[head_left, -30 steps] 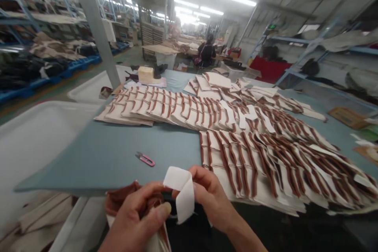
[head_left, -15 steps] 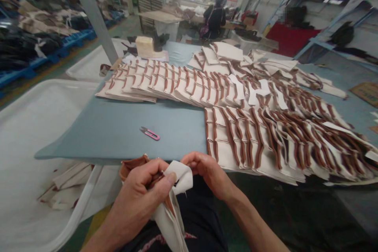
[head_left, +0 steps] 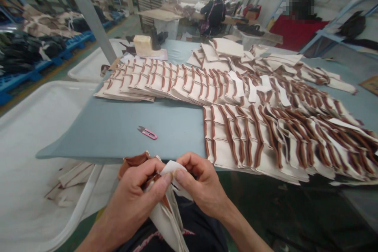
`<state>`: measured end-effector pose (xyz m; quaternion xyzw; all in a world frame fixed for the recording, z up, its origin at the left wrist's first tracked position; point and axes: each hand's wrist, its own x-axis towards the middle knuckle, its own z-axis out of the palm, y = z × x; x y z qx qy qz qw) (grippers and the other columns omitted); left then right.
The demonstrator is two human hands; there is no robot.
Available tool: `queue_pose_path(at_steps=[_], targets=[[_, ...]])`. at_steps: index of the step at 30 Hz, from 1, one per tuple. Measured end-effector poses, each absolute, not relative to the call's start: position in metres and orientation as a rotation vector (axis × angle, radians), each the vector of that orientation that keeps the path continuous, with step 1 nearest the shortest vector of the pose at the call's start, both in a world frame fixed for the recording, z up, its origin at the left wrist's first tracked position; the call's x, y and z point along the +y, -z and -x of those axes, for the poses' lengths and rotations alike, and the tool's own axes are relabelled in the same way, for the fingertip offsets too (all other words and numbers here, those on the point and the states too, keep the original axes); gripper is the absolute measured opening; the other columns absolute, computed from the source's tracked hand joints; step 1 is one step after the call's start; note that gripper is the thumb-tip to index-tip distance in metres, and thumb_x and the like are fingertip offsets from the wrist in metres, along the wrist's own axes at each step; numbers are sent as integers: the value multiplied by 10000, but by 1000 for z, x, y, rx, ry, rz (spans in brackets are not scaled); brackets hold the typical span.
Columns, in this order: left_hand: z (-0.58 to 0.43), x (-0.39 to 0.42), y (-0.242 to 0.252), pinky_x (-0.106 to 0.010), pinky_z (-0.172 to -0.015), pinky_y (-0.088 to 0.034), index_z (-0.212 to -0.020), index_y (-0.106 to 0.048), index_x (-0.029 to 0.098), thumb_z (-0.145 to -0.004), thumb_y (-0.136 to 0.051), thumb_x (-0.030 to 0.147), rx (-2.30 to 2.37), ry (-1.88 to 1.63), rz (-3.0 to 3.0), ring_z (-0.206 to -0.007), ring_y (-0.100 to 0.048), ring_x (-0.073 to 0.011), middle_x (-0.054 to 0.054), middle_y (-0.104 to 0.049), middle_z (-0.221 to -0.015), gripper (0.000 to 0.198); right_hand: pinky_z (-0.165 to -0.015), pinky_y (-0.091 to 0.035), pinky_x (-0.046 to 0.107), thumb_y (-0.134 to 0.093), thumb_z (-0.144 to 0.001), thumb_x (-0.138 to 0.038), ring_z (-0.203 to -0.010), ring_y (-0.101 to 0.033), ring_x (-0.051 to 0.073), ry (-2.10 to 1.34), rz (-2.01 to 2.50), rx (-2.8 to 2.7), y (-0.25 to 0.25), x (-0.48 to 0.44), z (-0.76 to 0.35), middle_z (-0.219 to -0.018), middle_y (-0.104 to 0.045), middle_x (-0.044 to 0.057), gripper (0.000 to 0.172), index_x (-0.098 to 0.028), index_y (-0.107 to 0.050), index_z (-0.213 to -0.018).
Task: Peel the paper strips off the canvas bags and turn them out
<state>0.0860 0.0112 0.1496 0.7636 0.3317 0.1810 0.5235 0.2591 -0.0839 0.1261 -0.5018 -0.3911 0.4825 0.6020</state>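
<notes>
My left hand (head_left: 141,189) pinches a cream fabric piece with brown trim (head_left: 165,220) at its upper edge, above my lap. My right hand (head_left: 202,183) has thumb and fingers closed on a small white tag (head_left: 173,167), right beside the left fingertips. The tag lies against the top of the fabric piece, and the left thumb touches it too. Part of the tag is hidden behind the right thumb. Pink-handled thread snips (head_left: 147,132) rest on the blue-grey table (head_left: 118,122) beyond my hands.
Overlapping rows of cream pieces with brown edging (head_left: 236,138) cover the table's middle and right. Loose pieces (head_left: 226,49) lie behind them, near a yellowish block (head_left: 143,45). A white bin (head_left: 85,201) stands at the left, a metal post (head_left: 88,12) behind. A person (head_left: 214,13) sits farther back.
My right hand has moved left and closed its thumb and fingers on the white tag, which it was only beside before. The left hand keeps its grip.
</notes>
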Motion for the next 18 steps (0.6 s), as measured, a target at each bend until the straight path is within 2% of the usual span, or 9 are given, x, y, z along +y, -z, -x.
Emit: queue_pose_path(at_steps=[3,8,11,14,18], targets=[[-85,8,-153,-204,-553,-477,-774,-750,206,-1015,-648,394,784,-475,-1866,-584,-615,-144,28,-677,-654,322,-618,-403,229,-779,-956,-713,-647,-452,104,-1183,1155,-869,-125,-89,-258,-746,-577,-42,542,-184,-669,-917],[-90,3,-154,-182,-524,-484,-762,-756,212,-1011,-642,358,768,-547,-1871,-556,-625,-130,38,-687,-637,311,-588,-384,215,-813,-912,-760,-622,-449,97,-1202,1173,-809,-127,-95,-254,-714,-566,-54,595,-184,-667,-927],[-89,2,-153,-155,-519,-496,-764,-759,209,-1013,-644,312,713,-607,-1892,-542,-648,-114,46,-707,-637,293,-607,-431,227,-681,-988,-806,-608,-505,109,-1225,1130,-771,-126,-98,-255,-712,-615,-29,635,-172,-716,-961],[-83,3,-153,-130,-525,-497,-818,-775,216,-1011,-645,230,604,-659,-1961,-537,-675,-94,62,-754,-663,233,-613,-478,251,-557,-1007,-864,-594,-580,139,-1449,1105,-709,-126,-96,-262,-677,-657,5,743,-154,-755,-918],[-73,7,-151,-123,-616,-535,-943,-777,253,-1047,-636,147,356,-649,-2024,-609,-730,-85,83,-806,-740,205,-635,-509,277,-698,-817,-954,-569,-580,146,-1837,1050,-742,-123,-89,-267,-657,-688,15,797,-159,-726,-768]])
